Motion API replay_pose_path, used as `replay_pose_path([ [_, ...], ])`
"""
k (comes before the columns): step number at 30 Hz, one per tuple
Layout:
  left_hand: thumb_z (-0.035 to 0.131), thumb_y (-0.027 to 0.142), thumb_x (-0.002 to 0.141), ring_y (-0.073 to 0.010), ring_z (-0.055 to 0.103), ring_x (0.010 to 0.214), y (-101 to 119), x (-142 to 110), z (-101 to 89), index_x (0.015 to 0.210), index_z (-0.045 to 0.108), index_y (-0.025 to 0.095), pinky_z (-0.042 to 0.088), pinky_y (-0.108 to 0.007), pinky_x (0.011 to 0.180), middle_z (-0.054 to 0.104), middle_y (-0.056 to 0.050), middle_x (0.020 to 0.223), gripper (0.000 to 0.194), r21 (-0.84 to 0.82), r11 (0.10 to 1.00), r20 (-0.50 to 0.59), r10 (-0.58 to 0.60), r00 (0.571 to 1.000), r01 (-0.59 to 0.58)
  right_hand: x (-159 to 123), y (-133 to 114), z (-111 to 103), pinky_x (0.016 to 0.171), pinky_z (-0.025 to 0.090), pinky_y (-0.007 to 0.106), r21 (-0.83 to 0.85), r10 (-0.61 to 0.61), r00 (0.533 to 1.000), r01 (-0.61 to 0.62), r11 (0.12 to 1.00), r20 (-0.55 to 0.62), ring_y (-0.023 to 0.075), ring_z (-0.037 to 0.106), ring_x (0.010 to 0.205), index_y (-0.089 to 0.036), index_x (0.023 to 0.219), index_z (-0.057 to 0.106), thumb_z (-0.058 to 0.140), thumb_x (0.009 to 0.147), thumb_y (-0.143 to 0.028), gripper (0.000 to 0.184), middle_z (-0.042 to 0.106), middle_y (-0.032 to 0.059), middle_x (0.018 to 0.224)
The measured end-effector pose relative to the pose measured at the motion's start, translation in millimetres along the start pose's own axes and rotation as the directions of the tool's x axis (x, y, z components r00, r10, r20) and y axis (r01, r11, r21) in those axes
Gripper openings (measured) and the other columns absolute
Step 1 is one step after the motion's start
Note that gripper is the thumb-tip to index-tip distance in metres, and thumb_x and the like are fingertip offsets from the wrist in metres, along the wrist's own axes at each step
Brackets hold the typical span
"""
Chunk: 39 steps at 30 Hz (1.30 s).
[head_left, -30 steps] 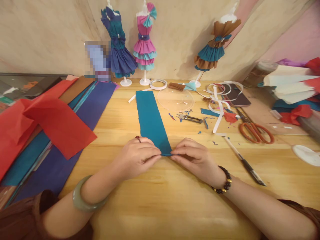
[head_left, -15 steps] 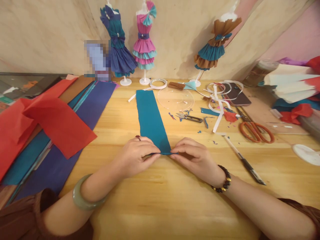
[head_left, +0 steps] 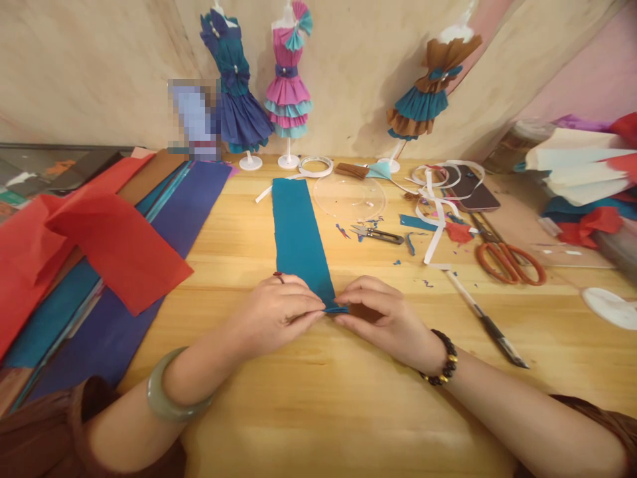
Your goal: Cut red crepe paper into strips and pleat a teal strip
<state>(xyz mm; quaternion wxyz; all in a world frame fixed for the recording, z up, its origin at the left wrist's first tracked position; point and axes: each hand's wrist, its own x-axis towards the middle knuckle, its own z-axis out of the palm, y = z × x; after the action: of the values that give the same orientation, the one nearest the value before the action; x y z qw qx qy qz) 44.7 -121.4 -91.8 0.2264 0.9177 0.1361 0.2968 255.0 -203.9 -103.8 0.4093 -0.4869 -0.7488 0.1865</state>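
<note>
A long teal strip of crepe paper (head_left: 301, 222) lies on the wooden table, its near end folded into a narrow layered edge. My left hand (head_left: 276, 309) pinches the left part of this folded end between thumb and fingers. At the other side, my right hand (head_left: 381, 312) has its thumb and fingertips slightly apart. The right corner of the fold sits in that gap; whether the fingertips touch it is hard to tell.
Snips (head_left: 378, 234), orange-handled scissors (head_left: 510, 259) and a pen (head_left: 490, 325) lie to the right. Red paper (head_left: 119, 245) and blue paper (head_left: 199, 206) are stacked at left. Dress forms in paper dresses, such as the pink one (head_left: 287, 89), stand along the wall.
My right thumb and fingers have parted from their pinch on the fold. My left hand has shifted slightly right along it, and the strip's near end looks thicker and moved a little.
</note>
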Motion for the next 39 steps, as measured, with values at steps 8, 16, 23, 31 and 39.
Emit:
replay_pose_path([
  [8,0.058,0.017,0.087,-0.0148,0.067,0.082,0.4,0.7,-1.0,0.087,0.071,0.021,0.052,-0.027,0.075,0.075,-0.001,0.083,0.014,-0.011,1.0,0.01,-0.015,1.0,0.015,0.9,-1.2,-2.0,0.069,0.052,0.033,0.015,-0.011,1.0,0.011,1.0,-0.022,0.0165,0.062,0.074,-0.022,0.086,0.069,0.065,0.084,-0.023,0.004,0.067,0.0042,0.079],
  [16,0.061,0.019,0.085,-0.015,0.068,0.079,1.0,0.1,0.0,0.09,0.072,0.02,0.052,-0.026,0.071,0.075,-0.001,0.08,0.011,0.006,0.999,-0.021,-0.042,0.999,0.042,1.6,-3.3,-1.5,0.066,0.051,0.032,0.014,-0.026,0.999,0.027,1.0,-0.045,0.0161,0.061,0.072,-0.021,0.084,0.069,0.066,0.084,-0.021,0.003,0.067,0.004,0.077],
  [23,0.055,0.015,0.087,-0.014,0.068,0.075,1.4,0.5,0.0,0.083,0.071,0.02,0.052,-0.027,0.075,0.074,-0.001,0.076,0.017,-0.027,0.999,0.006,-0.032,0.999,0.032,1.8,-3.2,-1.6,0.065,0.05,0.032,0.002,-0.051,0.998,0.052,0.999,-0.033,0.0157,0.061,0.07,-0.023,0.082,0.07,0.065,0.085,-0.021,0.006,0.067,0.0033,0.075],
  [31,0.056,0.015,0.087,-0.0133,0.067,0.073,4.0,2.5,-0.5,0.08,0.07,0.02,0.051,-0.026,0.073,0.073,0.0,0.074,0.017,-0.011,1.0,-0.011,-0.025,1.0,0.024,0.8,-4.1,-0.4,0.074,0.054,0.034,-0.008,-0.034,0.999,0.034,0.999,-0.011,0.0182,0.063,0.083,-0.022,0.104,0.067,0.069,0.082,-0.029,0.023,0.067,0.0068,0.091],
  [39,0.057,0.019,0.087,-0.0138,0.067,0.076,5.5,2.2,-0.7,0.087,0.071,0.02,0.051,-0.026,0.07,0.074,0.0,0.077,0.014,0.009,0.999,0.011,-0.054,0.998,0.054,2.3,-5.0,4.0,0.067,0.051,0.032,-0.044,-0.091,0.996,0.09,0.995,-0.024,0.0164,0.061,0.074,-0.022,0.089,0.071,0.062,0.087,-0.021,0.009,0.067,0.0041,0.079],
])
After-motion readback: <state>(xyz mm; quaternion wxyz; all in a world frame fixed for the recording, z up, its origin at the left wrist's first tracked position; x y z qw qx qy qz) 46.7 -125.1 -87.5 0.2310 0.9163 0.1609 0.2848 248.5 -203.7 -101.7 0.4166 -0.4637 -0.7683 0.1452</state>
